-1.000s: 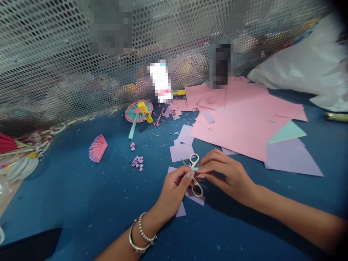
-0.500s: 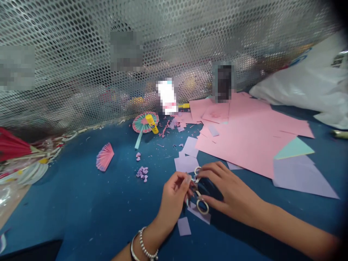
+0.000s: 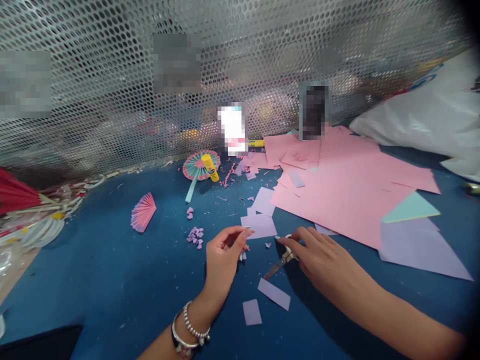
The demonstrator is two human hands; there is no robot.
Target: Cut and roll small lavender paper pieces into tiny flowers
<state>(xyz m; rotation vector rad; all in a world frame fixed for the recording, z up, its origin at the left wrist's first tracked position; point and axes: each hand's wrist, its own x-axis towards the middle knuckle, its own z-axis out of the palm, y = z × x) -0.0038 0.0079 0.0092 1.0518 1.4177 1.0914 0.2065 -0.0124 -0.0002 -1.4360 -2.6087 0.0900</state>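
My left hand [image 3: 222,257] hovers just above the blue table [image 3: 112,280] with its fingers curled, pinching a small lilac paper scrap [image 3: 243,255] at the fingertips. My right hand [image 3: 322,257] lies to its right, fingers closed over the handles of small white scissors [image 3: 282,262]. The scissors' blades are together and point down-left onto the table. Two cut lilac rectangles [image 3: 274,293] lie just in front of both hands. A lilac square [image 3: 259,225] lies just beyond them.
Large pink sheets [image 3: 348,185] and a lilac sheet [image 3: 420,247] cover the right. At the back are a yellow glue stick [image 3: 210,167] on a round paper fan [image 3: 197,170], a pink folded fan [image 3: 143,212], a lilac scrap heap [image 3: 195,236], a perforated metal screen [image 3: 112,75] and a white bag [image 3: 423,115].
My hands have drawn apart. The scissors have swung down to the table with blades closed, and cut lilac pieces now lie in front of the hands. The camera shifted slightly.
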